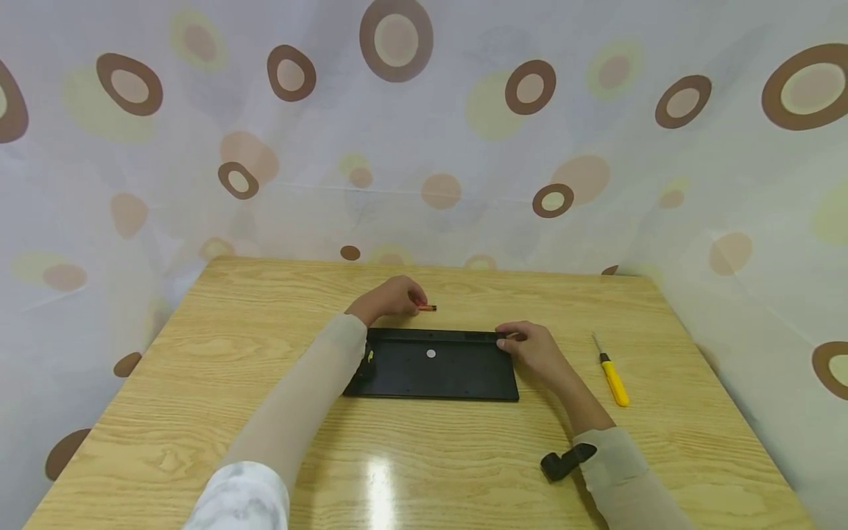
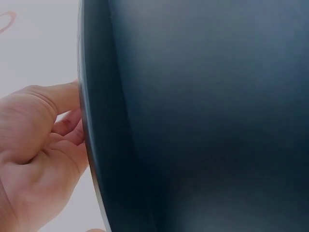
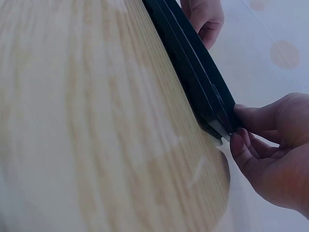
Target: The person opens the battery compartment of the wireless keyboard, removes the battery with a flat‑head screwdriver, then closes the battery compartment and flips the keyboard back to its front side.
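A black keyboard [image 1: 437,375] lies on the table with its underside up, a round white sticker near its middle. My left hand [image 1: 392,296] is just beyond the far edge, pinching a small orange battery [image 1: 430,308] with a dark end. In the left wrist view the keyboard [image 2: 207,111] hides part of the left hand [image 2: 38,150], and the battery is out of sight there. At the far right corner my right hand [image 1: 538,351] grips the keyboard between thumb and fingers. The right wrist view shows that right hand [image 3: 280,150] at the keyboard's end [image 3: 193,72].
A yellow-handled screwdriver [image 1: 615,381] lies on the wood-grain table [image 1: 464,471], right of the right hand. Behind the table hangs a white cloth [image 1: 464,147] with brown and yellow circles. A black wrist camera [image 1: 559,464] sits at the right sleeve.
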A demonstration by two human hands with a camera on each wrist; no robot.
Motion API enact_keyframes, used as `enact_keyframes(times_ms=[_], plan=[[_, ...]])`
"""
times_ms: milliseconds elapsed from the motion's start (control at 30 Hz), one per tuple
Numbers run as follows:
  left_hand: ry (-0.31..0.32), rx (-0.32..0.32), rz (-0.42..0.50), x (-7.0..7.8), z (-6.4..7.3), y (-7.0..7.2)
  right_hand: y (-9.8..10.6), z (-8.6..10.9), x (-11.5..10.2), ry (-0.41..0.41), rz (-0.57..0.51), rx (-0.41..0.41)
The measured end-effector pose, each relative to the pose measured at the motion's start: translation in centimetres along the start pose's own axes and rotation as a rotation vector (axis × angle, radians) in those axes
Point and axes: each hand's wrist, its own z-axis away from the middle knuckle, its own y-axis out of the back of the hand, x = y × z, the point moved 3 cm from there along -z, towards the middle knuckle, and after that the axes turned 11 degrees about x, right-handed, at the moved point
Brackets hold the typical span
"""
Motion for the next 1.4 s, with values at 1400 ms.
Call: enact_keyframes(times_ms=[1400], plan=[[0.087,0.044,-0.025,-6.2,5.7,5.0,0.1,-0.1,0.0,0.019,0.009,-0.009]])
